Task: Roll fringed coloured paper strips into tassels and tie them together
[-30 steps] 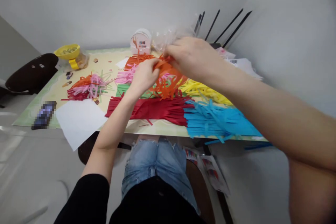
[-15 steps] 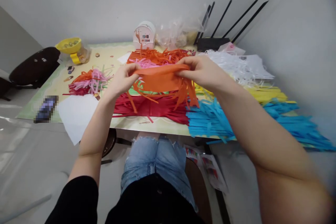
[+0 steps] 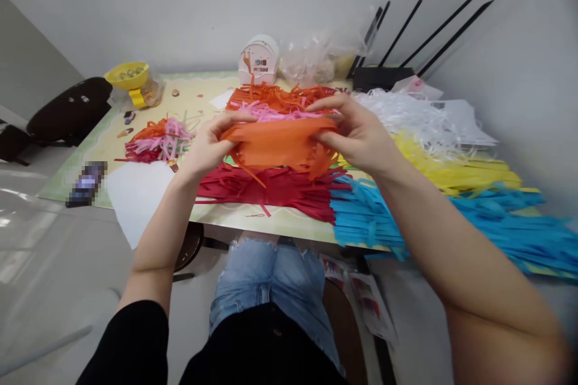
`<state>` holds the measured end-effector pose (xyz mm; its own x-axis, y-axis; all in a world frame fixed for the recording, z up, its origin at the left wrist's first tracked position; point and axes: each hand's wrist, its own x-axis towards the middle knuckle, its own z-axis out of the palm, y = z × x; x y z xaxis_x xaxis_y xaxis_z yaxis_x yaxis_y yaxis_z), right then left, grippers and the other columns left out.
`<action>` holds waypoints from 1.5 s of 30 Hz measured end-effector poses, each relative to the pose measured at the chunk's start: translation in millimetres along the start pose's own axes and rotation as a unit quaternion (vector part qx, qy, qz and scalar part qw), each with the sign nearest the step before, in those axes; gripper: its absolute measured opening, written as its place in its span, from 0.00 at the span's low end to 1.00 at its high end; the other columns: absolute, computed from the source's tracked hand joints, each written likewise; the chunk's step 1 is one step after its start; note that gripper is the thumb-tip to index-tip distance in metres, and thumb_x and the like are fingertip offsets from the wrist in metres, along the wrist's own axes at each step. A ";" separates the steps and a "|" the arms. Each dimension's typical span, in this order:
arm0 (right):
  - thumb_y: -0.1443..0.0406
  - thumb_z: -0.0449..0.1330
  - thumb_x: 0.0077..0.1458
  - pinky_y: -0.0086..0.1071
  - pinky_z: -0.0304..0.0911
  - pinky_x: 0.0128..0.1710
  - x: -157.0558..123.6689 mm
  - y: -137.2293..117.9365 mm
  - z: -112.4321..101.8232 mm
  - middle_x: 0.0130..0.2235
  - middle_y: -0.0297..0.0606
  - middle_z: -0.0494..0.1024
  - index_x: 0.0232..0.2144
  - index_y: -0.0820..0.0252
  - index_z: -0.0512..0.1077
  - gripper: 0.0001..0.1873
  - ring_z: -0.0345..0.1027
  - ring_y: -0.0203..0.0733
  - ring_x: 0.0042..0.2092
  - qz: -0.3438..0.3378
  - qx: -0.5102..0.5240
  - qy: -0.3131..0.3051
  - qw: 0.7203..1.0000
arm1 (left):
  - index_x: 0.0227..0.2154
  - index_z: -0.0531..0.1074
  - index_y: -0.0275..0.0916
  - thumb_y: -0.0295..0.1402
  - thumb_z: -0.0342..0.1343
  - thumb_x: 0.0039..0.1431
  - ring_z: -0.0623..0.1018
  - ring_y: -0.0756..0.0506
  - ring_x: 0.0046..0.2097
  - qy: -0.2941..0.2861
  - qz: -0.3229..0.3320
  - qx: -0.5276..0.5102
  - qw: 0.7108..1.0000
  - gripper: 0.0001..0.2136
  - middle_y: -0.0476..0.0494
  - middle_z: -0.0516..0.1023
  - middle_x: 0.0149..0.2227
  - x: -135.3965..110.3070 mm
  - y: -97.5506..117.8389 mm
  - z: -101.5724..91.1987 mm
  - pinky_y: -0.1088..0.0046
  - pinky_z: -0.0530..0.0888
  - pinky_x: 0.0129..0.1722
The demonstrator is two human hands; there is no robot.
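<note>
Both my hands hold one orange fringed paper sheet (image 3: 277,144) up above the table (image 3: 112,138). My left hand (image 3: 210,144) pinches its left end and my right hand (image 3: 356,132) pinches its right end, fingers closed on the paper. Cut orange strips hang from its lower edge. Beneath it lie red fringed paper (image 3: 275,186), blue fringed paper (image 3: 374,216) and a pink and orange strip pile (image 3: 275,105).
Yellow strips (image 3: 451,171) and white strips (image 3: 406,114) lie at the right. A mixed strip heap (image 3: 156,138), a white sheet (image 3: 135,192), a phone (image 3: 85,183) and a yellow bowl (image 3: 127,76) sit left. A small white container (image 3: 258,60), plastic bag (image 3: 311,63) and router (image 3: 383,75) stand at the back.
My hands have drawn apart and come nearer to me, spreading the orange sheet out flat between them; a second ago it was bunched over the pile.
</note>
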<state>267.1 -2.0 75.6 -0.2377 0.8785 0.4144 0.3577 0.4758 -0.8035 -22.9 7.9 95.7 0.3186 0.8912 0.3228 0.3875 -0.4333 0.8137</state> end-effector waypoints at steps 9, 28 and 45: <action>0.54 0.71 0.53 0.38 0.77 0.41 -2.2 -9.7 -12.8 0.41 0.37 0.85 0.42 0.50 0.84 0.14 0.79 0.45 0.38 -0.004 0.078 -0.036 0.996 | 0.46 0.85 0.40 0.28 0.66 0.49 0.82 0.41 0.53 -0.102 0.020 -0.147 0.984 0.19 0.40 0.84 0.51 -3.4 -5.3 -20.5 0.70 0.79 0.51; 0.39 0.67 0.54 0.44 0.70 0.56 20.1 -16.8 -27.6 0.57 0.40 0.82 0.54 0.48 0.80 0.33 0.75 0.52 0.58 0.063 0.056 -0.232 0.969 | 0.40 0.87 0.38 0.26 0.62 0.49 0.84 0.44 0.44 -0.121 0.013 -0.099 0.988 0.15 0.40 0.87 0.41 -0.1 8.8 -13.1 0.70 0.79 0.44; 0.51 0.68 0.49 0.34 0.57 0.33 13.4 -58.2 -10.0 0.30 0.34 0.76 0.33 0.58 0.75 0.17 0.65 0.39 0.32 0.060 -0.105 -0.217 0.969 | 0.35 0.79 0.35 0.41 0.66 0.58 0.73 0.50 0.31 -0.224 -0.001 0.151 0.963 0.13 0.47 0.77 0.30 10.7 39.0 -13.8 0.75 0.67 0.31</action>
<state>252.1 -17.5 132.2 -0.5242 0.8488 0.0691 0.5706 0.4104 -0.7113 -16.3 2.4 137.5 0.6323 0.7743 0.0258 0.6013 -0.5115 0.6139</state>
